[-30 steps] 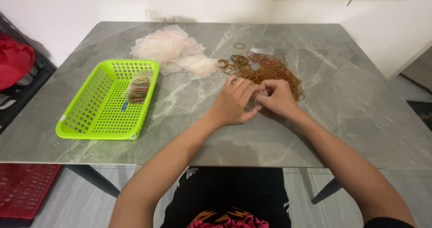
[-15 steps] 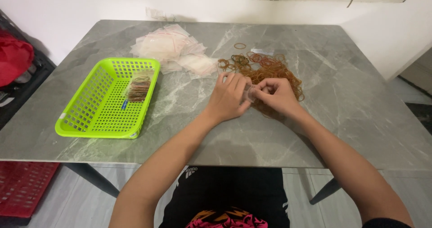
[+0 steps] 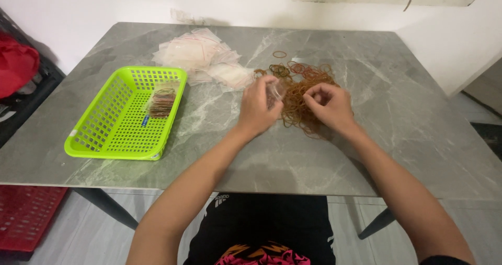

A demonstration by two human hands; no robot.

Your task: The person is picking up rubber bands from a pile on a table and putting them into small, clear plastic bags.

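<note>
My left hand (image 3: 258, 107) grips a small clear plastic bag (image 3: 275, 91) at the near left edge of a heap of brown rubber bands (image 3: 300, 84) in the middle of the grey marble table (image 3: 397, 113). My right hand (image 3: 330, 106) rests on the heap's near right side, its fingers curled and pinched into the bands. A short gap separates the two hands. Whether the bag has bands in it is unclear.
A lime-green plastic basket (image 3: 112, 134) sits at the left, with a small stack of filled bags (image 3: 163, 101) in its far right corner. Empty clear zip bags (image 3: 201, 56) lie piled behind it. One loose band (image 3: 280, 54) lies farther back. A red crate (image 3: 26, 218) is under the table's left side.
My hands were pressed together near the heap's front. They have since moved apart and slightly farther onto the rubber bands, with the bag staying in my left hand.
</note>
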